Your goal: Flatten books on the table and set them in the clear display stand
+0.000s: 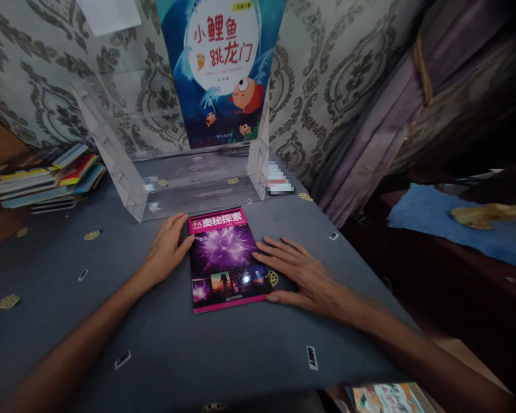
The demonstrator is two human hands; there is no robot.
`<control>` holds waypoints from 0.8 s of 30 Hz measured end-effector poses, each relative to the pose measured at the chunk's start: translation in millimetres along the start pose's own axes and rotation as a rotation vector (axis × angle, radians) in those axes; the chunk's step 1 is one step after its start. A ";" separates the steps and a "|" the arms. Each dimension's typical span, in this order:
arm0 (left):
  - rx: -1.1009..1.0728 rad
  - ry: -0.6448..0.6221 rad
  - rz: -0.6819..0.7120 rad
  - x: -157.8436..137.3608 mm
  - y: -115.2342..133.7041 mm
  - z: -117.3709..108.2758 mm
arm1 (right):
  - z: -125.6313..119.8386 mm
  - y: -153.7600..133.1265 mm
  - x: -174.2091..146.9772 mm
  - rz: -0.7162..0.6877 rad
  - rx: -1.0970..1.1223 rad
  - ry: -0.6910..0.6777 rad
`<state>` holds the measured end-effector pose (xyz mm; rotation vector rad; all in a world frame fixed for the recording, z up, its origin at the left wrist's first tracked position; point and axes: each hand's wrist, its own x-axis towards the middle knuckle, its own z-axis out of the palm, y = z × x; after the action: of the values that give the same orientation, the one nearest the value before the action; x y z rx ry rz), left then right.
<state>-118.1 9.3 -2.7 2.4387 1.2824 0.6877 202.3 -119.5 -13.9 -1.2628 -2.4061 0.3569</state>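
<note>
A purple and pink book (pixel 223 252) with white Chinese characters lies flat on the grey tablecloth, cover up. At its upper left edge rests my left hand (pixel 168 248), fingers stretched out and thumb touching the side. My right hand (pixel 298 272) lies spread on the cloth along the book's right edge, its fingertips at the cover's margin. Neither hand grips the book. Just beyond it stands a clear acrylic rack (pixel 189 198), and a blue picture book (pixel 223 115) with cartoon fish is upright in it.
A stack of books (pixel 47 178) sits at the table's back left. Patterned wallpaper (pixel 318 74) and a purple curtain (pixel 370 137) border the table. Another book (pixel 387 398) shows at the bottom right, below the table edge. A blue cloth (pixel 451 223) lies at right.
</note>
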 end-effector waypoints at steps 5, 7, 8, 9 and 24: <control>0.155 -0.100 0.008 -5.4 1.4 3.6 | 1.6 0.4 -1.3 -0.003 -0.018 0.027; 0.190 -0.107 0.019 -5.7 2.1 4.2 | 2.6 0.5 -2.7 -0.016 -0.013 0.053; 0.206 -0.100 0.029 -5.7 2.5 4.5 | 3.0 0.5 -3.5 -0.023 -0.005 0.069; 0.221 -0.091 0.037 -5.5 2.8 4.9 | 3.1 0.2 -4.3 -0.034 0.005 0.086; 0.232 -0.129 0.103 -1.8 -3.1 1.7 | 0.0 -34.2 -29.7 -0.174 0.081 0.204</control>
<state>-120.2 9.5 -6.1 2.7009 1.2546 0.4181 192.7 -163.2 -7.1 -0.9953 -2.2819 0.2577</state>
